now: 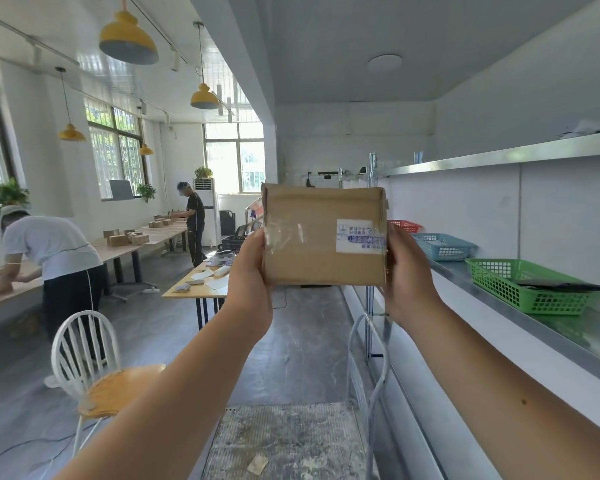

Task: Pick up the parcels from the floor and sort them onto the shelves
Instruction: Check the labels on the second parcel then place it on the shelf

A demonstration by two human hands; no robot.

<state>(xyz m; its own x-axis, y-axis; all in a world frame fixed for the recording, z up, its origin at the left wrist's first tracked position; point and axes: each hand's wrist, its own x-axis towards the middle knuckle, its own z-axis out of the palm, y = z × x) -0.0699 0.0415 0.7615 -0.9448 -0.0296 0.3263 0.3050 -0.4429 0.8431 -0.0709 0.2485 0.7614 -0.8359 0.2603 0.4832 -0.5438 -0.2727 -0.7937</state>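
Note:
I hold a brown cardboard parcel up at chest height in the middle of the view, its flat face toward me with a white label on the right side. My left hand grips its left edge and my right hand grips its right edge. The metal shelf runs along the wall on my right. On it stand a green basket with a dark flat package inside, a blue basket and a red basket farther back. An upper shelf runs above them.
A white chair with a wooden seat stands at lower left. A trolley with a metal handle is right below me. A yellow table and long tables with boxes stand to the left, where two people work.

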